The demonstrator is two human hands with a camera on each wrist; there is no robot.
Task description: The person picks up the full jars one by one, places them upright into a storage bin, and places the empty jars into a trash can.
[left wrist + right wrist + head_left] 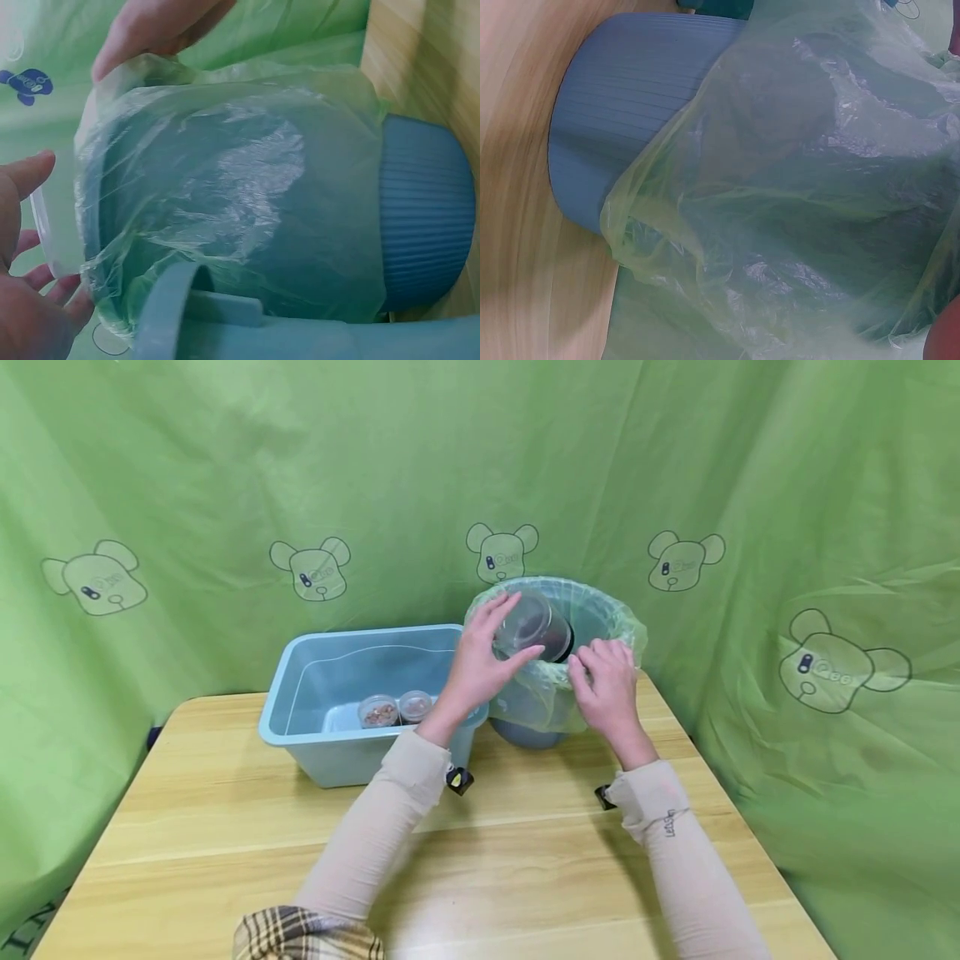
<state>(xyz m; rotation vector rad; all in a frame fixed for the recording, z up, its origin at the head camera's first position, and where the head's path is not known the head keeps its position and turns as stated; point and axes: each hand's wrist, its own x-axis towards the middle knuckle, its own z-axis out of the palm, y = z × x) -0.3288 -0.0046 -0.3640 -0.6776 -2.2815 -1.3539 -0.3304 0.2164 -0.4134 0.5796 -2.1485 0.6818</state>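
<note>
My left hand [483,664] holds a clear plastic jar [528,622] on its side, spread fingers on one edge and thumb on the other. Its dark-rimmed end tilts down into a blue-grey trash bin [528,735]. Over the bin's rim is folded a thin green trash bag [555,693]. My right hand [609,685] grips the bag and rim at the near right side, fingers curled. In the left wrist view the left hand [30,270] shows beside the clear jar wall [60,225]. What the jar contains is hard to make out.
Left of the bin, close against it, stands a light blue plastic tub [322,747]. Inside it are two small clear round containers, one with brownish bits [378,712] and another [415,706]. A wooden table [487,877] carries everything; green curtains [375,460] enclose it.
</note>
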